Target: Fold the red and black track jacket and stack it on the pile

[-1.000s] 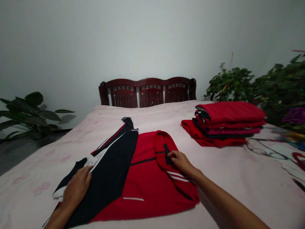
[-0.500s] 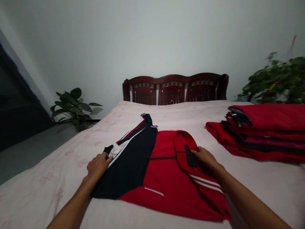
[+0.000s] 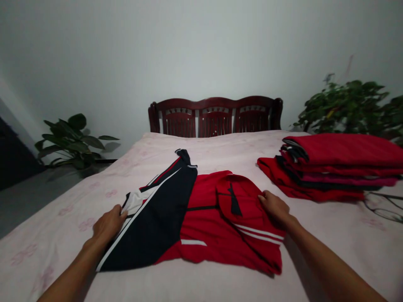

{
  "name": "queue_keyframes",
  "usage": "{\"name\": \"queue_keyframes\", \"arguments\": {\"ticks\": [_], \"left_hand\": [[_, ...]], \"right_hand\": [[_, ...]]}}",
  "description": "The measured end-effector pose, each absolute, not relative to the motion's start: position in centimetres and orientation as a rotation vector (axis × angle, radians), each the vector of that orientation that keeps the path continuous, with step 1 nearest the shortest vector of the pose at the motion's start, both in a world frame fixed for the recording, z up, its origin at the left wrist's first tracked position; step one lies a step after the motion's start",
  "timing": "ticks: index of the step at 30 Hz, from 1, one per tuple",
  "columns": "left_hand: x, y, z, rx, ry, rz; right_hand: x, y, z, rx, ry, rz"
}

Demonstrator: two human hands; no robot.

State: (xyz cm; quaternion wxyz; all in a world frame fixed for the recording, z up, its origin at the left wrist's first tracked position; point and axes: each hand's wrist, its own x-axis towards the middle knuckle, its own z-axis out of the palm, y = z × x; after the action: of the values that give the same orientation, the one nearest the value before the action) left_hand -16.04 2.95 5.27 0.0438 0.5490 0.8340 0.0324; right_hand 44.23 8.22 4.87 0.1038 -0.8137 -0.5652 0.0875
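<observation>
A red and navy track jacket (image 3: 201, 222) with white stripes lies spread across the bed in front of me, partly folded. Its navy part points left and its red part right. My left hand (image 3: 108, 224) pinches the navy and white edge at the left, beside a white patch of lining. My right hand (image 3: 274, 206) grips the red edge at the right, near the folded-over part with two white stripes and a dark patch. One navy sleeve end, with a striped cuff, points toward the headboard.
A stack of folded red and dark clothes (image 3: 343, 167) sits on the right of the pale flowered bedspread (image 3: 63, 239). Eyeglasses (image 3: 384, 207) lie beside it. Behind are a dark wooden headboard (image 3: 215, 117), a left plant (image 3: 74, 140) and a right plant (image 3: 349, 107).
The view has turned to the right, bringing the glasses into sight. My left hand has drawn the navy edge outward to the left. On the right, the red edge is lifted slightly.
</observation>
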Motion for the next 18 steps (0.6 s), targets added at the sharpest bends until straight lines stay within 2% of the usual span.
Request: {"name": "queue_keyframes", "arguments": {"ticks": [3,6,10,13,18], "left_hand": [[-15.6,2.8,5.4,1.68,2.567,0.183],[-14.9,2.3,5.3,1.738,2.56,0.326],[-13.8,1.7,4.9,1.913,2.515,0.297],[-13.3,1.2,4.5,2.019,2.5,0.194],[-14.0,0.9,4.6,2.045,2.452,0.064]], "right_hand": [[43.1,8.0,6.1,-2.454,-1.698,0.193],[40.3,6.2,8.6,-2.267,-1.864,0.039],[35.2,0.8,10.0,-1.829,-2.168,0.279],[33.3,-2.5,8.6,-1.737,-2.279,0.3],[40.0,-2.6,6.3,-1.794,-1.735,0.552]]}}
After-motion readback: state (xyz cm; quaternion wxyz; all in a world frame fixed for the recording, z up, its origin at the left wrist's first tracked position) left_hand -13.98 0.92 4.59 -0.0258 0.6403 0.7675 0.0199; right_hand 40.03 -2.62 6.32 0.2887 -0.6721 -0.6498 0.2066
